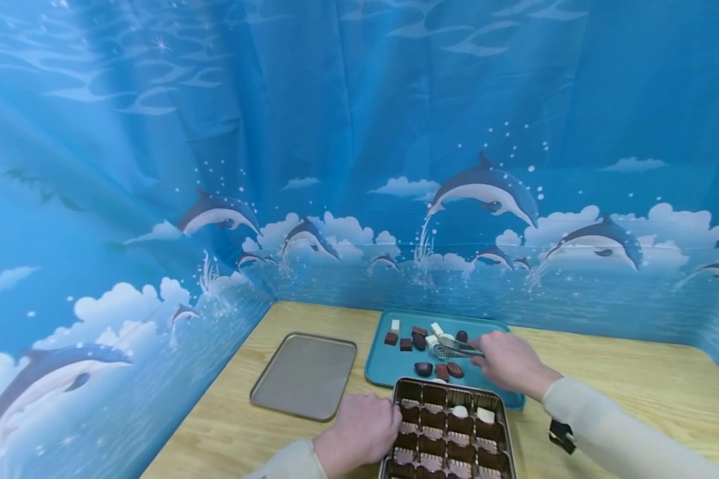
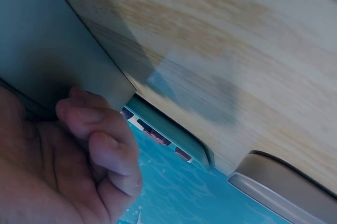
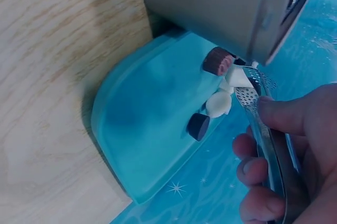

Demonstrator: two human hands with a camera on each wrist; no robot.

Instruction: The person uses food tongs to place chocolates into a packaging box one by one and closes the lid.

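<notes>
My right hand [image 1: 509, 362] grips metal tongs [image 3: 268, 150] with perforated ends, over the blue tray [image 1: 377, 372]. Between the tong ends is a white chocolate [image 3: 239, 77]. Close by on the tray lie a round white chocolate [image 3: 218, 104] and a dark chocolate [image 3: 198, 126]. My left hand [image 1: 362, 429], fingers curled, holds the left edge of a metal box [image 1: 509, 432] with a brown divided insert [image 1: 434, 422]. The box's side wall [image 2: 63, 39] rises beside those fingers in the left wrist view. Two white chocolates [image 1: 485, 416] sit in separate compartments of the insert.
An empty grey-brown tray or lid [image 1: 305, 376] lies left of the blue tray on the wooden table [image 1: 623, 379]. Several more brown and white chocolates [image 1: 406, 344] are spread over the blue tray. A dolphin-print curtain [image 1: 359, 166] borders the table behind and at left.
</notes>
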